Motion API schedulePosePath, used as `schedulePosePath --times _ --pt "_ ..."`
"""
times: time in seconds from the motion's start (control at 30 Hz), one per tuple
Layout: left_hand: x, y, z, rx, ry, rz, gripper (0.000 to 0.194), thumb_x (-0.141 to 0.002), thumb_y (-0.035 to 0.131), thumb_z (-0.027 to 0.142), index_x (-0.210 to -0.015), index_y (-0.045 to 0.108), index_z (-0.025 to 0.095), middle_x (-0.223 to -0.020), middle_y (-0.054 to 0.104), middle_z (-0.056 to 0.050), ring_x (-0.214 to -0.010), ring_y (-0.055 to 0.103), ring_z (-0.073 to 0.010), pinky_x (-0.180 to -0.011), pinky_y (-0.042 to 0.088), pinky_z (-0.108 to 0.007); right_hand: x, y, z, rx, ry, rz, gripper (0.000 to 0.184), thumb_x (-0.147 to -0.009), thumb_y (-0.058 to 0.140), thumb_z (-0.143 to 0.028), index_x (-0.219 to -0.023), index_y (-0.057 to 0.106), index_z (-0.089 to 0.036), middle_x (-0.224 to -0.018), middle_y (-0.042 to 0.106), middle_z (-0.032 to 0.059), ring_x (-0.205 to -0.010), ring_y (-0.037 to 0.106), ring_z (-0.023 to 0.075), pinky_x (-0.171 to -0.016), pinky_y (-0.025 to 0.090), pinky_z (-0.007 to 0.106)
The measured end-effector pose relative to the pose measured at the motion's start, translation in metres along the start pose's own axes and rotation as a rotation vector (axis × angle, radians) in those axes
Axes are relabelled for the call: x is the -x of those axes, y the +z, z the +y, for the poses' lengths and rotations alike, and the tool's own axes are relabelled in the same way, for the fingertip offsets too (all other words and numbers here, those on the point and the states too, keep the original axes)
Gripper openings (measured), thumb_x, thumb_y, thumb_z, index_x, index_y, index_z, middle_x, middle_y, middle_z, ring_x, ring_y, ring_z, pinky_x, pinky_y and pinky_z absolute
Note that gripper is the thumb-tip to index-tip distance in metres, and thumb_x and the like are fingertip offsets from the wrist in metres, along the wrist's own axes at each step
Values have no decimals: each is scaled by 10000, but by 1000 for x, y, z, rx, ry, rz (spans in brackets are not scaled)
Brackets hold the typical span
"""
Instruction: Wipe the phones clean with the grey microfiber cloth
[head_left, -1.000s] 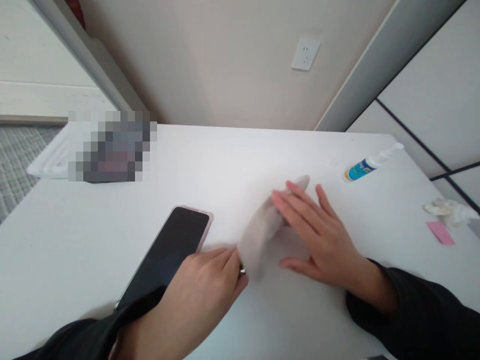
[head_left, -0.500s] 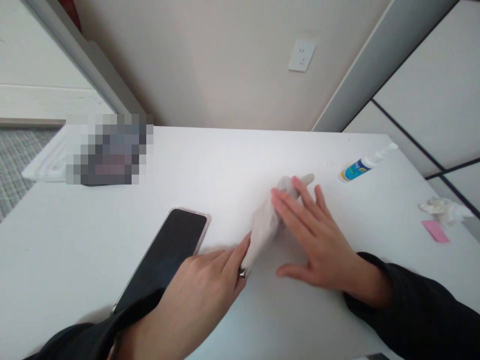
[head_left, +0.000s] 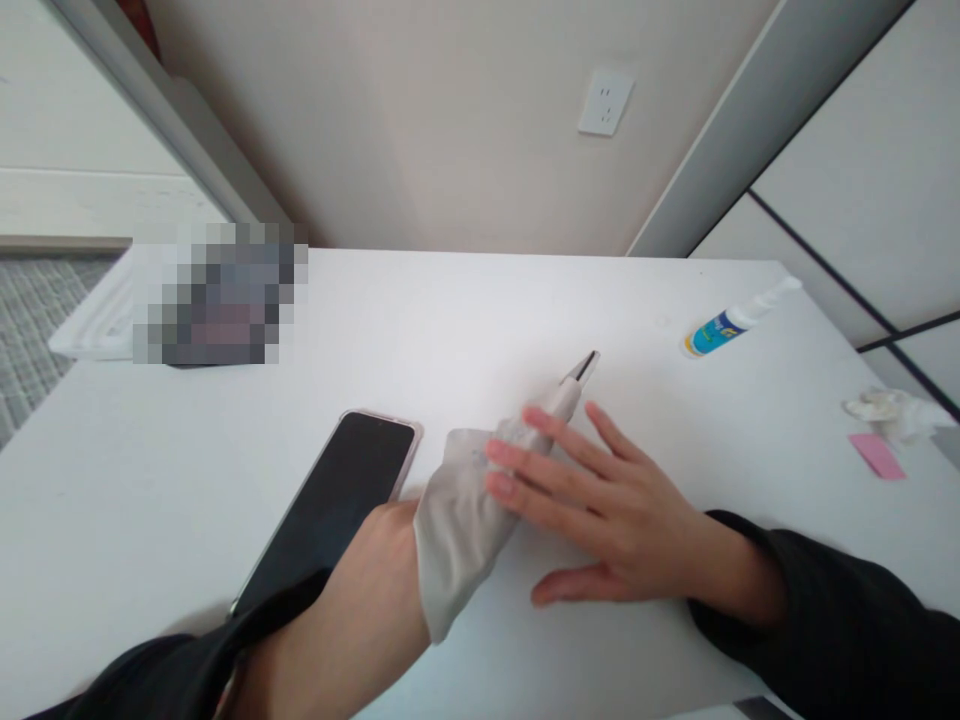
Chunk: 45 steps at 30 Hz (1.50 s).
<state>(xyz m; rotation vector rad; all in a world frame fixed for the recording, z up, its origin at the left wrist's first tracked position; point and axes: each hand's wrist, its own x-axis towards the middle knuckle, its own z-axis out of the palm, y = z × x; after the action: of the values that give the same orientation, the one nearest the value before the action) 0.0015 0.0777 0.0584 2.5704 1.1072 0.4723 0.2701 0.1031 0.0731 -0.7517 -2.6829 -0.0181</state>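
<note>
A crumpled light grey cloth lies over a slim silver object whose narrow tip, with a dark stripe, the silver tip, sticks out at the far end. My left hand grips the near end of this object, its fingers covered by the cloth. My right hand is open, fingers spread, with the fingertips resting on the cloth from the right. A dark-screened phone lies left of my left hand. What the wrapped object is I cannot make out.
On the white table, a small spray bottle with a blue label stands at the back right. A pink slip and crumpled tissue lie at the right edge. A blurred dark item is at the back left.
The cloth has slid back toward me, over the fingers of my left hand, and the silver tip now shows at the far end. My right hand has moved nearer and slightly left.
</note>
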Motion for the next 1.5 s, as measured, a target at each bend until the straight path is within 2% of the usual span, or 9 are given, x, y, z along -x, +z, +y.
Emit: schedulePosePath --times 0.17,0.37,0.53,0.7,0.77,0.9,1.07,1.3,1.5 --pt "3 -1 3 -50 -12 10 273 -1011 514 131 -1260 623 102 -811 741 -42 -604 715 -235 -525 579 -345 5 -1 15 16 249 87 841 -1124 331 -698 -1660 324 -50 -1733 305 147 -1655 107 334 -1348 48 560" --pt "-1 -8 4 3 7 -136 201 -915 558 23 -845 625 199 -844 761 1 -679 735 -143 -659 601 -218 -5 4 -11 -35 -58 51 656 -1165 336 -601 -1627 425 -143 -1697 410 40 -1633 227 224 -1364 7 453" --pt "-2 -5 6 -111 -122 -231 122 -1009 611 142 -1106 683 128 -869 757 -40 -740 752 -196 -698 641 -330 -8 10 2 -8 239 196 706 -1154 399 -571 -1593 420 -19 -1595 518 205 -1615 263 321 -1339 95 581" --pt "-7 -5 6 -119 -134 -376 45 -1000 712 188 -991 699 146 -918 733 4 -799 723 -132 -760 642 -306 -14 19 -21 -14 107 174 689 -1107 460 -681 -1542 513 -149 -1512 596 146 -1452 515 318 -1225 402 556" --pt "-9 -6 7 -129 -156 -391 105 -1019 701 251 -1010 700 146 -929 726 -5 -800 715 -134 -762 641 -315 -14 20 -26 21 172 201 607 -1078 592 -626 -1502 552 -195 -1525 564 139 -1376 571 331 -1172 453 591" --pt "-12 -8 9 -120 -172 -358 298 -1048 663 359 -1270 656 160 -1071 729 -45 -888 729 -172 -818 648 -374 -13 16 -32 104 352 248 513 -1051 707 -464 -1474 568 -211 -1549 515 134 -1368 555 354 -1129 492 615" --pt "-12 -13 10 -94 -118 -375 313 -1027 688 404 -1223 675 160 -1147 719 -68 -988 721 -200 -883 637 -413 -20 15 -61 158 352 145 478 -1053 710 -457 -1440 592 -203 -1484 570 126 -1291 613 322 -1078 545 568" --pt "-9 -24 11 -129 -98 -365 349 -1024 687 424 -1258 665 165 -1211 707 -83 -1048 714 -219 -920 628 -440 -35 12 -90 248 460 221 448 -1054 713 -442 -1414 606 -197 -1440 596 120 -1238 642 303 -1034 577 536" --pt "-12 -28 9 -149 -67 -395 368 -1025 683 431 -1285 656 171 -1243 700 -89 -1077 709 -228 -944 621 -457 -34 -9 -67 289 659 376 412 -1059 710 -418 -1395 616 -199 -1424 603 115 -1220 647 293 -1022 585 520"
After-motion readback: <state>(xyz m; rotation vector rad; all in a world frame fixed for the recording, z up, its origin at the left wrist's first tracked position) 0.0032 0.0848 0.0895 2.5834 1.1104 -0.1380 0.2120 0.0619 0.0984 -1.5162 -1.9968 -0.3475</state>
